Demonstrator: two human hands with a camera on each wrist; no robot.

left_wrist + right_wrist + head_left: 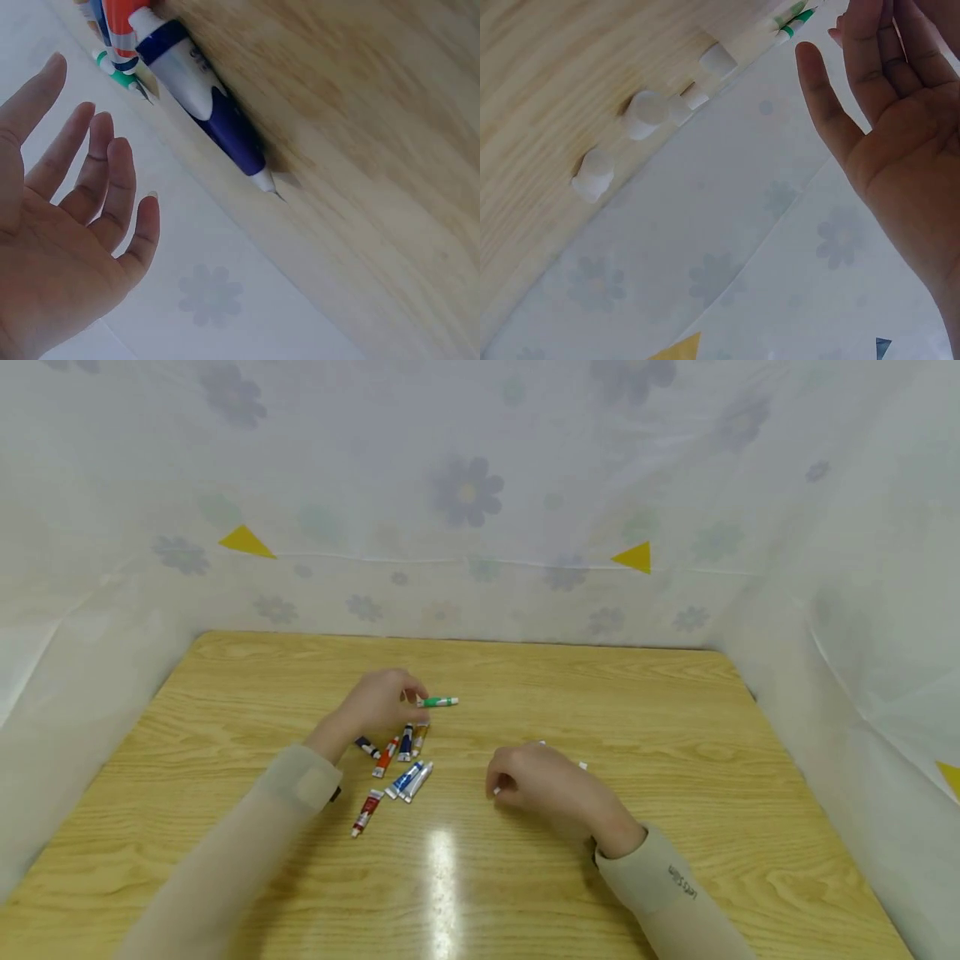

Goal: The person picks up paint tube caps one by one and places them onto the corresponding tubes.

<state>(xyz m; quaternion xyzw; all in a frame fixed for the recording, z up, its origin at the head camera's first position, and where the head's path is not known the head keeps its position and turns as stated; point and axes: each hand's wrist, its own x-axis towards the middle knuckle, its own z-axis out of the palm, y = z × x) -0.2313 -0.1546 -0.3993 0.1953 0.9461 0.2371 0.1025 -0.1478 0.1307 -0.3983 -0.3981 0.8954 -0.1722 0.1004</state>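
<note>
Left hand (381,703) and right hand (543,781) above a wood-grained table (675,718). The left grip is wide, fingers spread and thumb apart, near the crimped end of a green tube (438,702) lying on the table with its white cap to the right. Below it lie a yellow tube (420,741) and, just beside it, a dark blue tube (406,743); an orange tube (385,760) is slightly left. Nearer the person, a blue tube (402,782) and a silver tube (417,783) lie side by side, with a red tube (367,812) to their left. The right hand's fingers bend downward about a small white object (497,791); whether that grip pinches it cannot be told. Other white pieces (645,115) lie on the table in the right wrist view.
</note>
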